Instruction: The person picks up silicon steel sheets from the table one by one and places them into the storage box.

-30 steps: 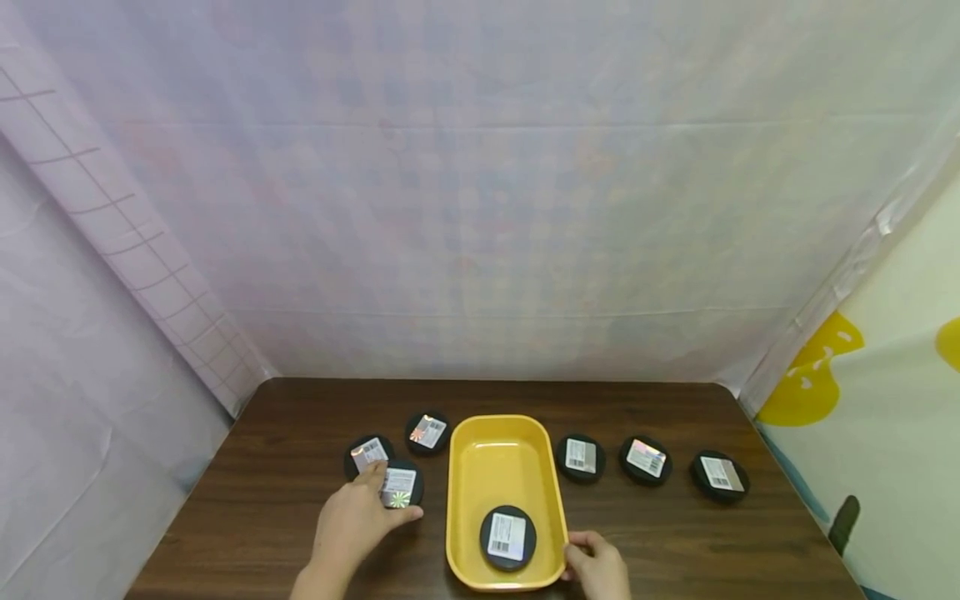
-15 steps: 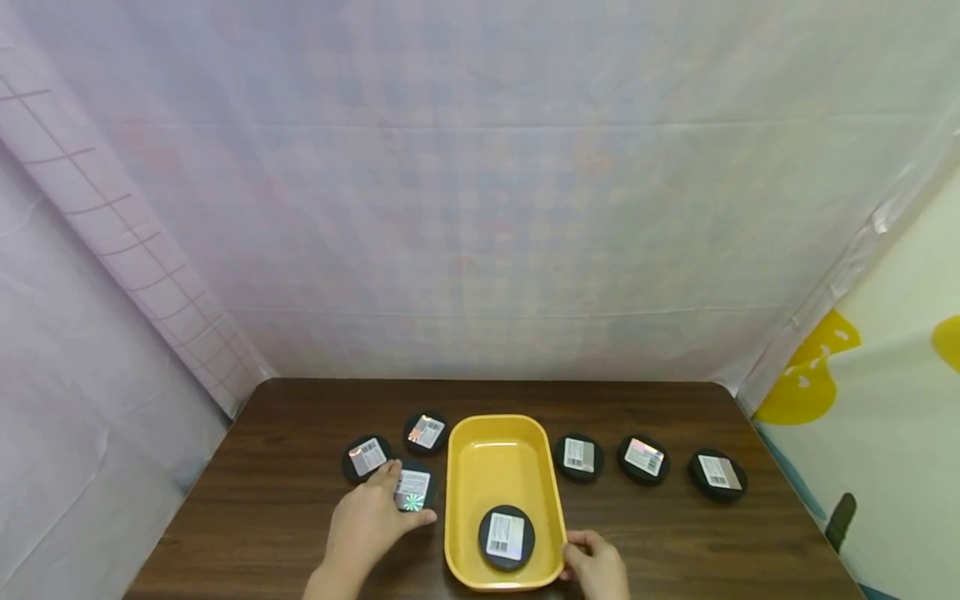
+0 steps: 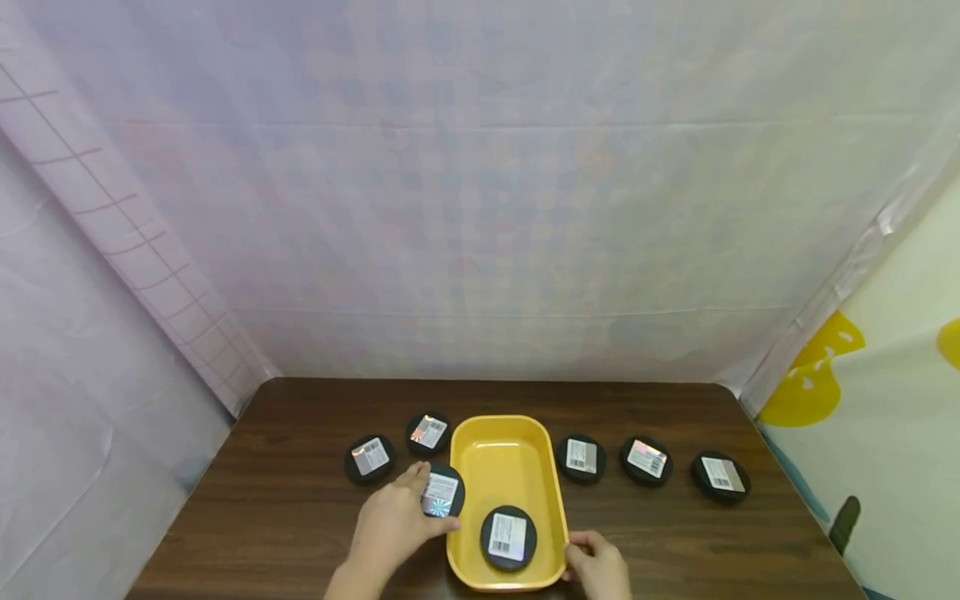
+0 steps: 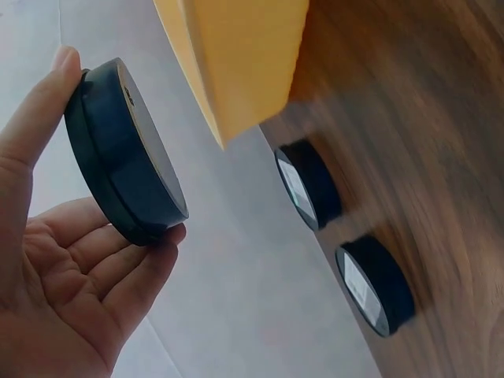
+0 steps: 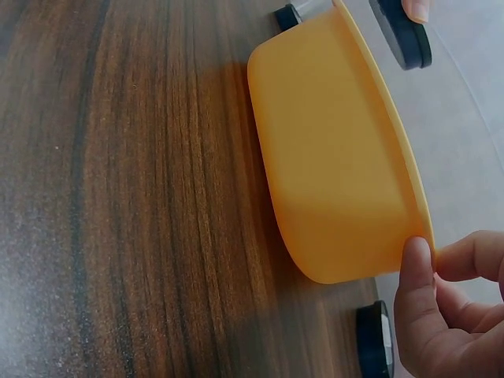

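In the head view my left hand (image 3: 393,521) grips a flat round black container (image 3: 444,492) with a white label on top, held at the left rim of a yellow plastic bin (image 3: 498,471). The left wrist view shows thumb and fingers on opposite edges of this held container (image 4: 118,157), raised off the table. A second labelled black container (image 3: 507,538) lies in the near end of the bin. My right hand (image 3: 600,567) pinches the bin's near right rim between thumb and fingers, as the right wrist view shows on the bin wall (image 5: 339,173).
Left of the bin, two similar containers (image 3: 369,458) lie on the dark wooden table (image 3: 247,517). Three more containers (image 3: 647,461) sit in a row to its right. A pale patterned sheet (image 3: 480,208) hangs behind the table's far edge.
My left hand has carried its container to the right, away from the left-hand container it overlapped, up to the bin's rim. My right hand and the bin stay put.
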`<action>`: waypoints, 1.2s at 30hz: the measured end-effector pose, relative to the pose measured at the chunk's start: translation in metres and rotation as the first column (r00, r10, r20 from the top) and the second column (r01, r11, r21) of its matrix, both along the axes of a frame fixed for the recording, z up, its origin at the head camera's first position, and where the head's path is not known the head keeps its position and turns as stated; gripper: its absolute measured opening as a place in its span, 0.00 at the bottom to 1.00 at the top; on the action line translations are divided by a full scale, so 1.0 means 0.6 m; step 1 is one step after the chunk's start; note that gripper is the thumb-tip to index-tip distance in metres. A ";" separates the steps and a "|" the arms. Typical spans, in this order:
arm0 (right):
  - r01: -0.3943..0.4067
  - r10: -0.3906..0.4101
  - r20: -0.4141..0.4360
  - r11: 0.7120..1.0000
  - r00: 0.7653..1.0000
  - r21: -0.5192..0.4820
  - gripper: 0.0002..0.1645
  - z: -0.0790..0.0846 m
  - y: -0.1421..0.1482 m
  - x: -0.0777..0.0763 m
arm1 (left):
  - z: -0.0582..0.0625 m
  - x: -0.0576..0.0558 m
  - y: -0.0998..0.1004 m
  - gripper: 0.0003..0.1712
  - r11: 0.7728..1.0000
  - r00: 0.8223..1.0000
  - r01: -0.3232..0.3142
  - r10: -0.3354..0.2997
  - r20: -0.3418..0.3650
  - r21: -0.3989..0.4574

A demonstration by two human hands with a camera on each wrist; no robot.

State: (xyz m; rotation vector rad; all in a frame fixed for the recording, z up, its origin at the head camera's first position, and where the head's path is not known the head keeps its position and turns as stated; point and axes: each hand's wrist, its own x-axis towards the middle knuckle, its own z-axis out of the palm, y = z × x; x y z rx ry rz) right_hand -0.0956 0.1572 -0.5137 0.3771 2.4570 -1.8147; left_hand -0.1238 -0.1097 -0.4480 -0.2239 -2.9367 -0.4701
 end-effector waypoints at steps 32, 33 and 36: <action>-0.021 0.021 0.006 1.000 1.000 -0.022 0.18 -0.005 0.002 -0.002 | -0.032 0.004 0.086 0.54 0.985 0.985 0.174 -0.174 0.010 -0.010; -0.020 0.020 0.009 1.000 1.000 -0.024 0.18 -0.006 0.003 -0.002 | -0.034 0.005 0.089 0.54 0.984 0.984 0.179 -0.178 0.013 -0.016; -0.022 0.022 0.015 0.999 1.000 -0.033 0.18 -0.006 0.002 -0.002 | -0.039 0.006 0.096 0.54 0.980 0.981 0.195 -0.194 0.022 -0.033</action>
